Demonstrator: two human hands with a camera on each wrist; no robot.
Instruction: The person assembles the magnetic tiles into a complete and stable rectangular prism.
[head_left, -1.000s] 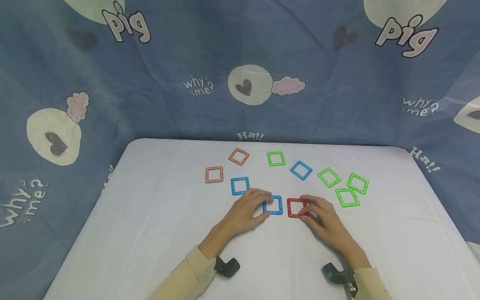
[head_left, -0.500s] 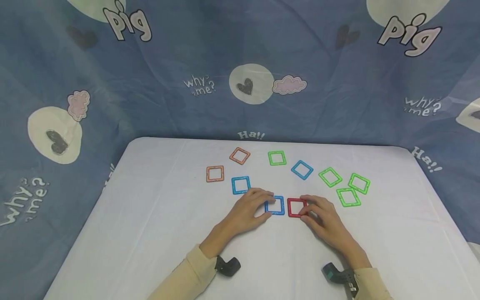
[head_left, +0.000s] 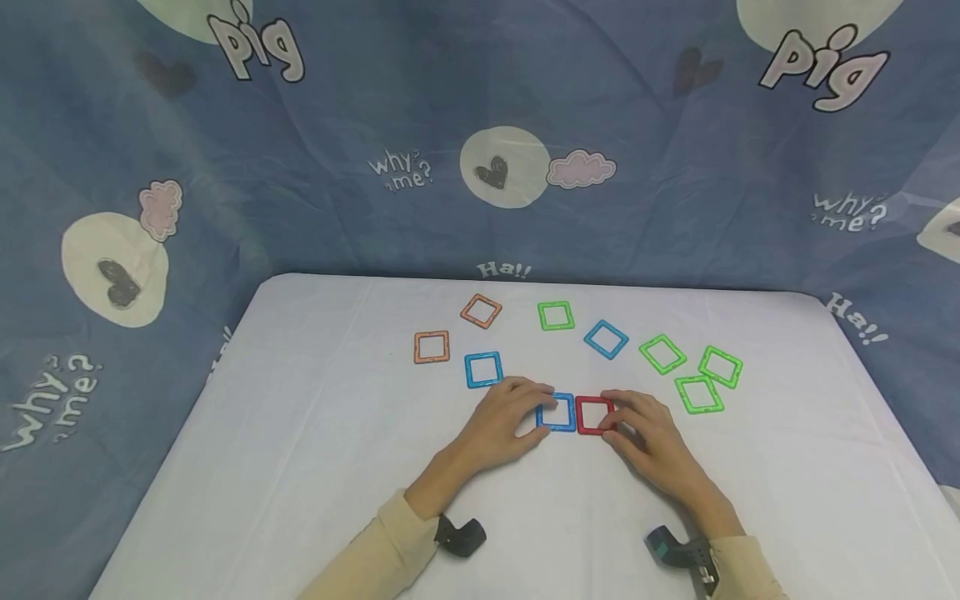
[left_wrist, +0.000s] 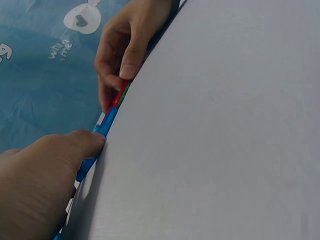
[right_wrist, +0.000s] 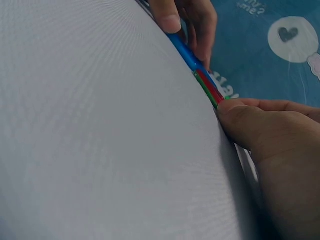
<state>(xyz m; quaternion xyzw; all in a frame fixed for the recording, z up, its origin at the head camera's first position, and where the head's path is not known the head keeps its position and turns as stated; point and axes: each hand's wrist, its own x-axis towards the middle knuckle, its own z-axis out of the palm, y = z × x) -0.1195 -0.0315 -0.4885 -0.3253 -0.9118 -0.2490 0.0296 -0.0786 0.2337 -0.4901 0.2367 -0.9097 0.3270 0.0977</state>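
My left hand point(head_left: 498, 425) holds a blue magnetic tile point(head_left: 562, 429), an open plastic square, by its left side between thumb and fingers. To its right, my right hand point(head_left: 652, 437) pinches a red magnetic tile point(head_left: 580, 416) at its right side. Both squares lie flat on the table with their facing edges meeting. In the left wrist view the blue tile point(left_wrist: 109, 120) runs straight into the red tile point(left_wrist: 119, 96). A thin green edge point(right_wrist: 204, 88) shows right along the underside of the red tile point(right_wrist: 209, 84) in the right wrist view.
Behind the hands lie two orange squares point(head_left: 432, 360), two more blue squares point(head_left: 483, 384) and several green squares point(head_left: 556, 327) on the white table point(head_left: 300, 400). Two green ones at the right touch or overlap. A printed blue cloth point(head_left: 337, 233) hangs behind the table.
My left hand has slid the blue tile to the right, closing the gap to the red tile. My right hand and the red tile have stayed nearly still.
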